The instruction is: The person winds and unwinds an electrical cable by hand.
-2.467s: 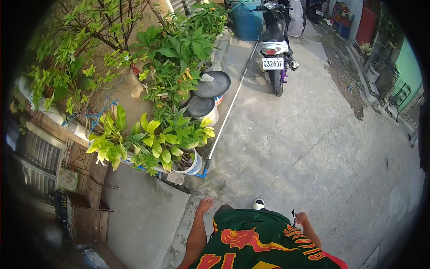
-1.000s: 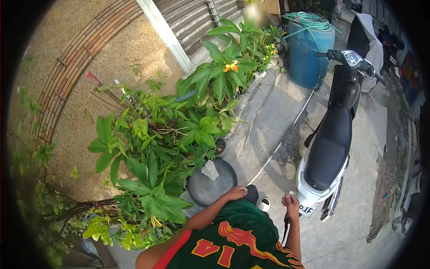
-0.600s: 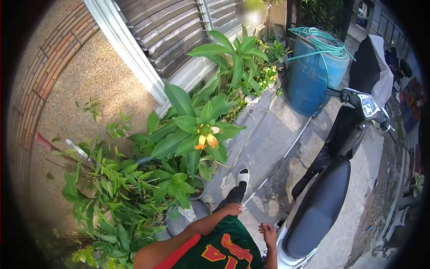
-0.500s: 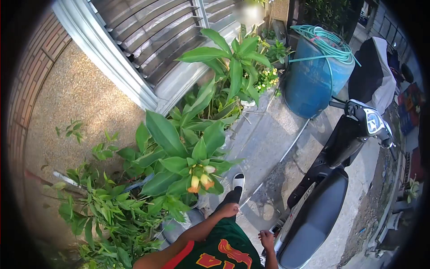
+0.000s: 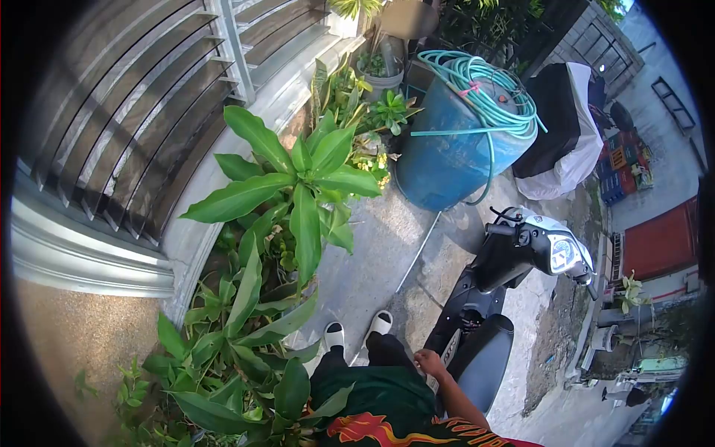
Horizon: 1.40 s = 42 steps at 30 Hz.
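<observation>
My right hand (image 5: 428,363) hangs by my right thigh, fingers curled in, and I see nothing in it. Just beyond it stands a parked scooter, its dark seat (image 5: 484,361) close to the hand and its handlebar with dial (image 5: 562,253) further ahead. My left hand is out of view. Broad-leaved green plants (image 5: 294,182) grow on my left, and some leaves overlap my green shirt (image 5: 372,391). Both feet, in white slippers (image 5: 380,322), are on the concrete.
A blue drum (image 5: 443,167) ahead carries a coiled turquoise hose (image 5: 491,97). Behind it is a covered object (image 5: 562,134). A louvred window (image 5: 141,97) lines the left side, with a potted plant (image 5: 381,74) near the wall. Stacked crates (image 5: 624,167) stand at far right.
The view has moved forward along the path, bringing the drum and scooter handlebar leftward in view. My left hand has left the view. The plant with yellow-orange flowers has left the view.
</observation>
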Each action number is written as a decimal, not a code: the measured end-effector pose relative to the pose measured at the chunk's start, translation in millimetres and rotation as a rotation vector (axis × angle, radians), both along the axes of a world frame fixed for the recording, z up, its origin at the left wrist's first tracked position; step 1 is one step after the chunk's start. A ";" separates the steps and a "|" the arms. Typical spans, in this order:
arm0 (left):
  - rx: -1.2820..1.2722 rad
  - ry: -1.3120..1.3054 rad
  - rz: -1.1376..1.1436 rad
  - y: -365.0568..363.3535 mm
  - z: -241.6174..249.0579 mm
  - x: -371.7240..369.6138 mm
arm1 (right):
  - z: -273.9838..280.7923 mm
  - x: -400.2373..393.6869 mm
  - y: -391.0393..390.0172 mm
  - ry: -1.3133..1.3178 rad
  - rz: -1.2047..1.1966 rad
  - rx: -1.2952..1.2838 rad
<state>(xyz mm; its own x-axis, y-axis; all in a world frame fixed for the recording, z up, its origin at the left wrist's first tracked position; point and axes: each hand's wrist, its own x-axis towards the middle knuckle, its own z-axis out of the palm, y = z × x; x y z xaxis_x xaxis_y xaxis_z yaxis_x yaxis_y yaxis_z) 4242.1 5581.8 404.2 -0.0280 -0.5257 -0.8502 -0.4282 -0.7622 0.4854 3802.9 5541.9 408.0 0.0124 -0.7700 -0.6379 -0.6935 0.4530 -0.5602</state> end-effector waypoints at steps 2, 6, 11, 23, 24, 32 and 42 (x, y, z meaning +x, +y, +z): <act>0.003 -0.003 0.006 -28.3 6.0 -12.0 | 17.5 4.7 -66.9 -0.008 0.024 -0.146; 0.015 -0.016 0.000 -84.3 17.6 -44.2 | 49.9 5.6 -228.5 -0.139 -0.081 -0.330; 0.047 -0.059 0.036 -169.6 38.2 -103.9 | 124.4 -11.8 -444.8 -0.252 -0.035 -0.562; 0.054 -0.014 0.124 -310.2 92.8 -206.2 | 260.7 -150.3 -742.4 -0.272 -0.165 -0.893; 0.059 -0.012 0.125 -318.3 91.7 -207.5 | 260.6 -161.5 -756.1 -0.227 -0.166 -0.920; 0.089 0.030 0.091 -361.0 77.5 -200.1 | 274.0 -232.7 -805.3 0.136 -0.088 -0.968; 0.119 0.023 0.068 -416.9 92.5 -184.5 | 273.9 -296.9 -869.2 0.405 -0.041 -0.980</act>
<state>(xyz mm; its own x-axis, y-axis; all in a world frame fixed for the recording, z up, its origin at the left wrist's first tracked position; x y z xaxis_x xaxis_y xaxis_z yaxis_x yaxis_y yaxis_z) 4057.7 5164.9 496.7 -0.0155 -0.4223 -0.9063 -0.3633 -0.8421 0.3986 3506.1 4672.7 681.9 -0.0994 -0.9452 0.3109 -0.9049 -0.0441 -0.4234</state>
